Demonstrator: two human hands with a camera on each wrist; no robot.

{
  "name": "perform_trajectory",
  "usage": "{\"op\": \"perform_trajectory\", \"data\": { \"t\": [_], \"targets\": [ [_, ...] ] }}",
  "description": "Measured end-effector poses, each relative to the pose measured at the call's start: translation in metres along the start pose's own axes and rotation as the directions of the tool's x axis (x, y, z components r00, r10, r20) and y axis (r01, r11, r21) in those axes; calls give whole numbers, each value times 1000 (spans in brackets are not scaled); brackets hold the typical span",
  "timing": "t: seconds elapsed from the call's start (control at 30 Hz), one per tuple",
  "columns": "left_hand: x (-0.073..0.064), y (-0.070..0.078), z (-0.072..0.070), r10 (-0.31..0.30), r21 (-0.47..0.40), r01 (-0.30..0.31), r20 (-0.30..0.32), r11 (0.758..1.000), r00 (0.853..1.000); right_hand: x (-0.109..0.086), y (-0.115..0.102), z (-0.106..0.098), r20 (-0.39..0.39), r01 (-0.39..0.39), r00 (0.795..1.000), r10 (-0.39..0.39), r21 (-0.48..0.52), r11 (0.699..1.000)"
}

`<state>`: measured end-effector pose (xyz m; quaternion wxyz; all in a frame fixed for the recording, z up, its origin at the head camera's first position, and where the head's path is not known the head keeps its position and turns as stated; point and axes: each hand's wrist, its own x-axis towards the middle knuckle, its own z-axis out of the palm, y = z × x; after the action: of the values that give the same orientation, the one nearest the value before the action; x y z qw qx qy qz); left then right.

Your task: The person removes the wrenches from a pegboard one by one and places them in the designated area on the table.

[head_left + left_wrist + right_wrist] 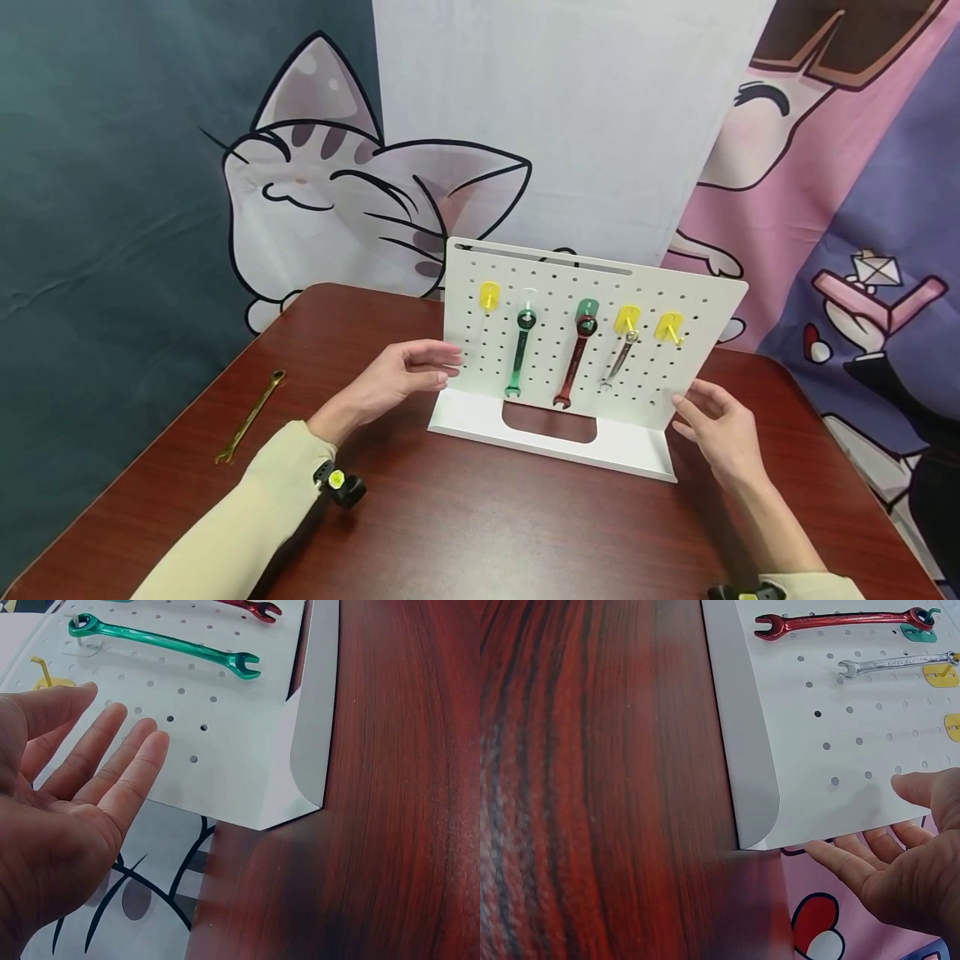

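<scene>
A white pegboard stand stands on the table, holding three hung wrenches. The green wrench hangs from a clear hook, the red wrench from a green hook, and the small silver wrench from a yellow hook. Beside the board's left edge is my left hand, fingers extended and nothing in its grasp. My right hand is at the right edge, thumb in front and fingertips partly behind the board; in the right wrist view its fingers look loosely straight.
A gold-coloured wrench lies on the dark red wooden table, left of my left forearm. Two bare yellow hooks, the left one and the right one, sit on the board. Printed cartoon cloth hangs behind the table.
</scene>
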<state>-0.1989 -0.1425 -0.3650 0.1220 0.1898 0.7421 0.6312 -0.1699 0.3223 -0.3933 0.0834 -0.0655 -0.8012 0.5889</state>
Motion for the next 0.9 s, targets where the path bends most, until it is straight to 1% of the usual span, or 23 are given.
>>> {"op": "perform_trajectory", "data": {
  "t": [0.23,0.43,0.7,0.9],
  "targets": [
    [3,0,3,16,29,-16,14,999,1000,0,0,0,1,6,1000,-6,-22,1000],
    [6,1,7,25,45,-26,22,999,999,0,2,-1,4,2,1000,-2,-10,1000],
    [12,-1,15,31,1,-31,26,1000,999,-1,3,-1,13,-14,1000,14,-14,1000],
    [16,-1,20,35,7,-35,40,999,999,0,2,-1,14,-14,1000,13,7,1000]
  ]
}}
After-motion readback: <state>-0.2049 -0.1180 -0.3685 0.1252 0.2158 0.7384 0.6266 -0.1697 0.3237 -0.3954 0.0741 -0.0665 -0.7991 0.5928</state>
